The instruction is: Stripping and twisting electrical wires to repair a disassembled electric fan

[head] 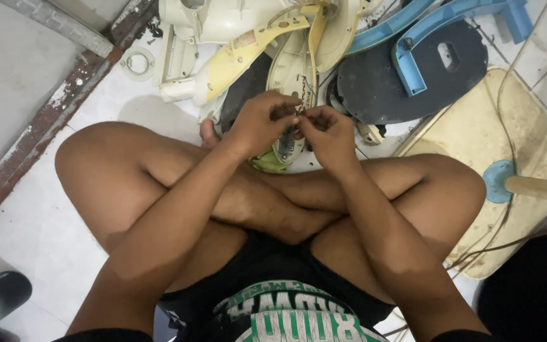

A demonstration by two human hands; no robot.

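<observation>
A person is sitting cross-legged on a white tiled floor (39, 234), seen from above by a camera on their head. Both bare hands are meeting just above the crossed shins, in front of a heap of dismantled fan parts.

The left hand (257, 123) is curling over from the left, fingers bent and closed in a pinch. The right hand (330, 133) is facing it from the right, fingers likewise pinched shut. Their fingertips are nearly touching, and between them they are gripping a thin wire (301, 101), which is running upward and away from the hands toward the heap, its long axis roughly straight ahead of the person. Both hands are equally close to it; neither is reaching. How the wire ends inside the pinch is too small to tell.

Directly beneath the hands, a cream fan housing piece (289, 66) is lying with a small circuit board (285, 147) and a green part (267, 163) at its near end, partly hidden by the knuckles.

Beyond the hands, to their left, a yellowed plastic arm (242, 60) and a white ring (137, 63) are resting on the floor. Beyond the hands, to their right, a dark round base plate (381, 88) is carrying a blue bracket (419, 60). Farther right of the hands, a large cream fan base (527, 152) with a pale pole (542, 189) is lying beside the person's right knee.
</observation>
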